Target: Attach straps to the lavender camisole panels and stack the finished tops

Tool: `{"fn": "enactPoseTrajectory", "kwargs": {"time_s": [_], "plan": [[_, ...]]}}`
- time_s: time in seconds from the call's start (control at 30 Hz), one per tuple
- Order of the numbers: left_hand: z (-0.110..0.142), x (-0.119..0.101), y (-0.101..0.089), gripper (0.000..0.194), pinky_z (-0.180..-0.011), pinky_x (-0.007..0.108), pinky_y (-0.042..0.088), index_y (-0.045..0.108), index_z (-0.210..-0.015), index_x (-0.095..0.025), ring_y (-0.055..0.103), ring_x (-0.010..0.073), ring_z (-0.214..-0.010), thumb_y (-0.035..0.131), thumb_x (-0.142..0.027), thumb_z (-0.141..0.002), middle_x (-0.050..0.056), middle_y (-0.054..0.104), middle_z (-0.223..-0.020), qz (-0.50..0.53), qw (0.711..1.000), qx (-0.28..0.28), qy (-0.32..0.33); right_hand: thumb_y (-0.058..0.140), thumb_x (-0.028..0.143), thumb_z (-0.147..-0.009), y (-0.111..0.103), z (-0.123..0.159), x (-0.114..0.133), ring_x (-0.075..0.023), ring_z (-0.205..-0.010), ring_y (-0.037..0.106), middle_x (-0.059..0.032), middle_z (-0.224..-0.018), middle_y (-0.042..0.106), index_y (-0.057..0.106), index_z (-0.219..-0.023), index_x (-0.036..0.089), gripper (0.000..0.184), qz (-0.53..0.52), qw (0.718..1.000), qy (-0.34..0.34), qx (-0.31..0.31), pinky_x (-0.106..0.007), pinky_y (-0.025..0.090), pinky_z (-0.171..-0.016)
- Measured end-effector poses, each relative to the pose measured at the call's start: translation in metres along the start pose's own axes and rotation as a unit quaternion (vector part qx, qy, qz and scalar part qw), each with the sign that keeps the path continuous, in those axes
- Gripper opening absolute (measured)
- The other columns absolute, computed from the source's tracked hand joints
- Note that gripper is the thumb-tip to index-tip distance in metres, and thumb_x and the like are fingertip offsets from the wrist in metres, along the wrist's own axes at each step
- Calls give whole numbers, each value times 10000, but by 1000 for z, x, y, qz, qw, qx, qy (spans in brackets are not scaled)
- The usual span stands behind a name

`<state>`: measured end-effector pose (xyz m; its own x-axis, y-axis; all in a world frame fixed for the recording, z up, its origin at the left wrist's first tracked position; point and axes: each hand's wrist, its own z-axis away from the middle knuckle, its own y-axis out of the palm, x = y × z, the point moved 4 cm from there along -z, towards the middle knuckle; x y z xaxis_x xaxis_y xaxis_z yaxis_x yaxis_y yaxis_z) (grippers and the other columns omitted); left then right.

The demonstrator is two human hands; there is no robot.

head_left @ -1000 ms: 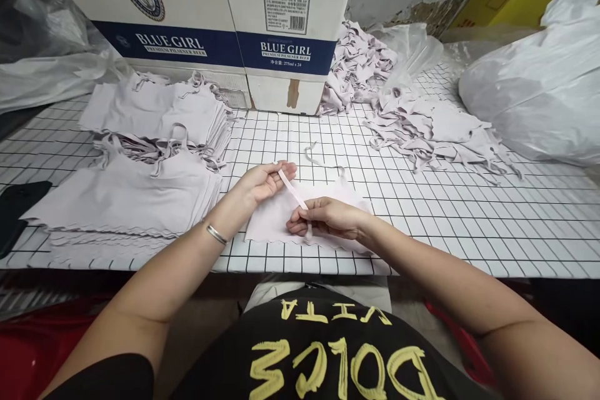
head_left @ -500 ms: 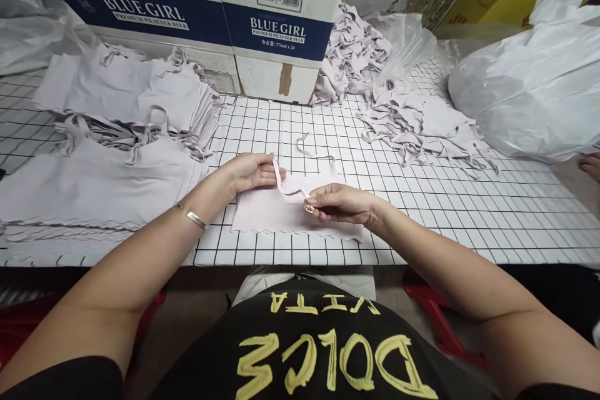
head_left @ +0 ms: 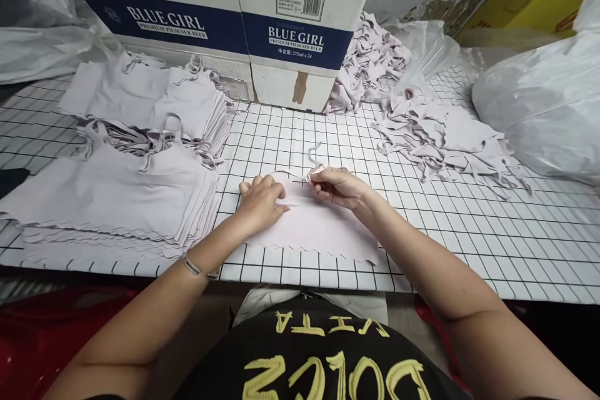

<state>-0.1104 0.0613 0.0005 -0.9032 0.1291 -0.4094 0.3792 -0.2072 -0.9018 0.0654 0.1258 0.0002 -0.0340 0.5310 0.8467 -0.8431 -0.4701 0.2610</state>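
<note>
Here: left hand (head_left: 261, 200) flat, pressing soft lilac garment (head_left: 319, 228); right hand (head_left: 338, 186) pinching thin strap (head_left: 313, 155); scalloped hem.

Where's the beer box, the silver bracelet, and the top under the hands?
beer box (head_left: 295, 44): head view, blue printed band.
silver bracelet (head_left: 191, 264): head view, band on the left wrist.
top (head_left: 323, 228): head view, flat fabric body near the scalloped hem.

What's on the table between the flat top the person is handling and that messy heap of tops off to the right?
In the head view, only bare grid-patterned table lies between the flat top and the messy heap.
</note>
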Motion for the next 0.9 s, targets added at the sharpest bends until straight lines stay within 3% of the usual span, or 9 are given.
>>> {"fn": "enactPoseTrajectory", "kwargs": {"time_s": [0.13, 0.27, 0.37, 0.47, 0.57, 0.7, 0.9], "plan": [[-6, -1, -3, 277, -871, 420, 261, 565, -1059, -216, 462, 301, -1103, 642, -356, -833, 78, 595, -1136, 27, 1000, 7, 1, 695, 172, -703, -3, -6, -2, -49, -547, 491, -33, -717, 628, 603, -758, 126, 117, -59, 997, 24, -41, -147, 382, -418], [-10, 0, 1, 144, -848, 410, 241, 598, -857, -202, 478, 286, -1046, 655, -330, -825, 52, 622, -982, 40, 999, 13, -4, 719, 207, -690, -1, -8, 0, -52, -545, 472, 0, -657, 579, 615, -752, 128, 144, 0, 999, -3, -42, -168, 377, -458], [-11, 0, 2, 114, -824, 391, 231, 574, -773, -195, 488, 256, -1011, 648, -270, -817, 20, 628, -948, 62, 998, 14, 5, 734, 227, -693, 5, -7, 2, -60, -567, 464, 19, -661, 555, 625, -780, 140, 165, 71, 997, -37, -14, -200, 398, -522], [-11, 2, 2, 120, -817, 380, 230, 579, -904, -218, 504, 244, -1002, 646, -242, -807, 0, 647, -896, 90, 996, 25, -6, 709, 282, -743, 11, -5, 2, -89, -637, 505, 8, -728, 581, 616, -839, 158, 182, 123, 990, -64, 33, -248, 442, -622], [-12, 2, -1, 155, -829, 394, 232, 607, -955, -219, 513, 261, -1009, 645, -264, -812, 11, 644, -843, 79, 996, 41, -29, 655, 329, -805, 11, -6, 2, -124, -730, 544, -10, -798, 600, 600, -896, 172, 189, 208, 973, -91, 46, -290, 462, -707], [-11, 0, -4, 61, -829, 410, 237, 640, -827, -203, 499, 277, -1043, 611, -257, -827, 39, 638, -952, 49, 998, 45, -18, 583, 364, -862, 8, -9, 3, -128, -673, 507, -5, -751, 579, 582, -925, 180, 195, 330, 935, -124, 48, -289, 433, -643], [-8, -2, 3, 163, -860, 426, 220, 666, -931, -222, 492, 272, -1049, 630, -351, -837, 20, 685, -993, 94, 995, 30, 1, 525, 360, -898, 8, -8, 2, -111, -627, 447, 10, -718, 537, 573, -944, 172, 199, 389, 907, -139, 78, -269, 379, -608]]}}
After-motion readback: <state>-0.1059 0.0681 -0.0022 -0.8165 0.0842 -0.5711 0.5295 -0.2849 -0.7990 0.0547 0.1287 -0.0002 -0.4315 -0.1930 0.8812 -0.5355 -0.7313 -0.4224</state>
